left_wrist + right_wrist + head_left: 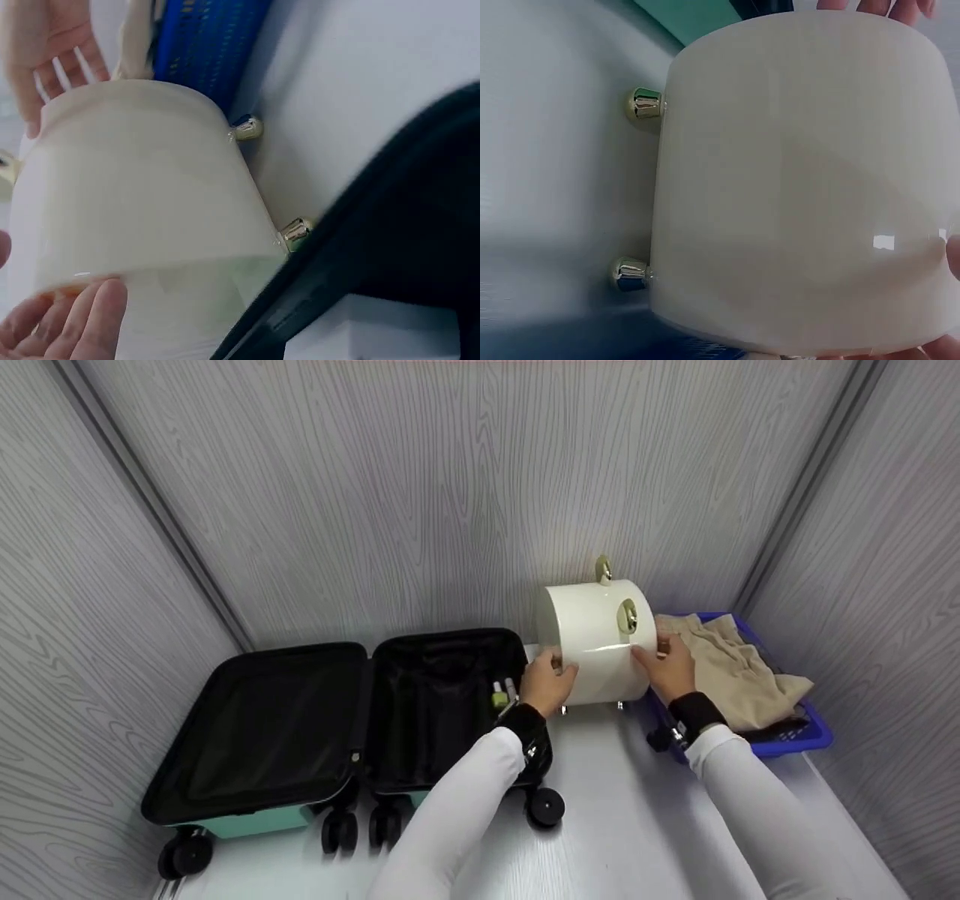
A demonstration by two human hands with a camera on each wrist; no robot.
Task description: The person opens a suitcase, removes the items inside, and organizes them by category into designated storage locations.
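Observation:
A glossy cream case (592,637) with a rounded top, gold fittings and gold feet (645,103) stands on the white table (622,810), between an open suitcase and a blue basket. My left hand (547,681) holds its left end, with the thumb on the front face. On the right end my right hand (667,664) holds it the same way. In the left wrist view the case (142,187) fills the frame, my left hand (67,322) shows at the bottom and the right hand's fingers (52,52) lie flat on the far end.
The open suitcase (337,712), black inside with a teal shell and wheels, lies left of the case; small bottles (504,692) sit in its right half. The blue basket (814,731) at right holds a beige cloth (739,667). Grey walls close in behind and on both sides.

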